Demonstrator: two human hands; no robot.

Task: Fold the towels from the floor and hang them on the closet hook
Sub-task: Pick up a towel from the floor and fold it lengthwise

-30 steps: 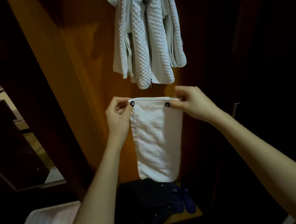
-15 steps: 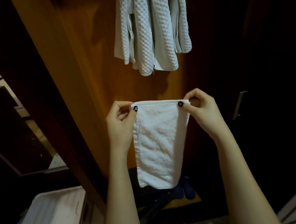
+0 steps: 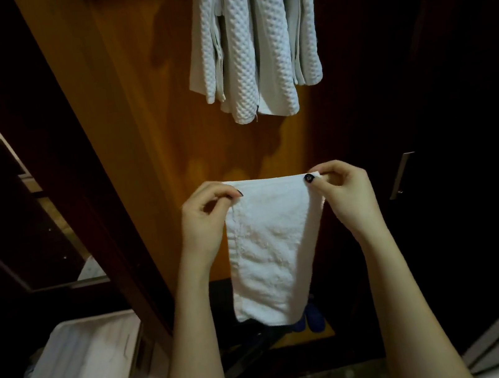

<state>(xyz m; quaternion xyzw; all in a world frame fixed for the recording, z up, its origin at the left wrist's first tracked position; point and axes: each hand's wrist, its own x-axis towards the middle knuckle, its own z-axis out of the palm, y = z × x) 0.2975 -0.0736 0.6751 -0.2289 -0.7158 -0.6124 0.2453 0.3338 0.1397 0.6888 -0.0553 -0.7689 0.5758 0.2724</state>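
Below hung towels (image 3: pixel 254 41), now well apart (nearer a second ago): folded towel (image 3: pixel 271 250), top corners in left hand (image 3: pixel 204 219) and right hand (image 3: pixel 345 193), each grip clamped on it; hanging not yet done.

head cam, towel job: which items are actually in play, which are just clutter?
In play:
- white towel, top corners pinched by left hand and right hand
- hung waffle towels above it

Clutter:
- white lidded bin, lower left
- blue slippers behind the towel's bottom edge
- metal door handle, right
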